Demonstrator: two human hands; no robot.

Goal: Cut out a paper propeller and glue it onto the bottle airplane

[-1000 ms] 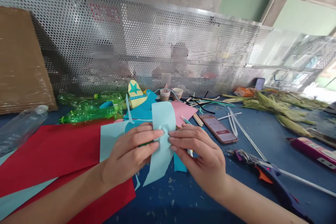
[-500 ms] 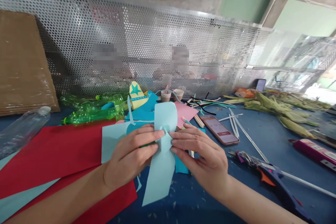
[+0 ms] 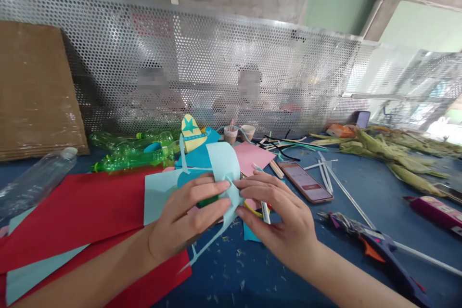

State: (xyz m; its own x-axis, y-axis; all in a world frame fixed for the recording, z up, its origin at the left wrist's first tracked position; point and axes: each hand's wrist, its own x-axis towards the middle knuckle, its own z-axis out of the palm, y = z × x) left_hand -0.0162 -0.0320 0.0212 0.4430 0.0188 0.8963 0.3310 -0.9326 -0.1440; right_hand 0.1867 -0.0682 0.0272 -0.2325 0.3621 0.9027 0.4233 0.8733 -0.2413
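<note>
A light blue strip of paper is pinched between my two hands above the blue table. My left hand is closed on its left edge, thumb and fingers meeting near a crease. From the other side my right hand grips the same strip with its fingertips. The upper part of the strip stands up and curves; the lower part is turned away and foreshortened. Below the hands a thin light blue paper sliver lies slantwise. Behind my right fingers a white stick-like object shows in part.
Red paper sheets lie at left, near green bottles and a clear bottle. A phone, a glue gun and corn husks are at right. A perforated metal panel rises behind the table.
The strip's lower end, which hung down facing me, has tilted so that it shows nearly edge-on. Both hands stay on the strip. The view has shifted slightly.
</note>
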